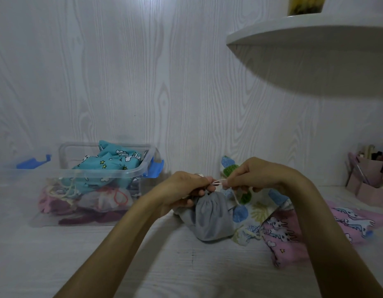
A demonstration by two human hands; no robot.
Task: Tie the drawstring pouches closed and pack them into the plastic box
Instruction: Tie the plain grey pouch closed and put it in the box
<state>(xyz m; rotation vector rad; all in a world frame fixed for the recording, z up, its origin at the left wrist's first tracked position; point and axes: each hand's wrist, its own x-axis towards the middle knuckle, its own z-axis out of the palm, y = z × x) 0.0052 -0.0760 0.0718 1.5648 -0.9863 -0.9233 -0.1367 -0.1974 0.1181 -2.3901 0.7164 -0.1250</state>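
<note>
at the centre of the frame we pinch the pale drawstring [218, 183] between our left hand [187, 188] and right hand [252, 176], fingers curled tight on the cord. just below them the grey pouch [209, 218] rests on the white table [121, 265], its mouth gathered. to the right lie a leaf-print pouch [254, 208] and a pink pouch [285, 235]. at left the plastic box [96, 175] holds more pouches.
</note>
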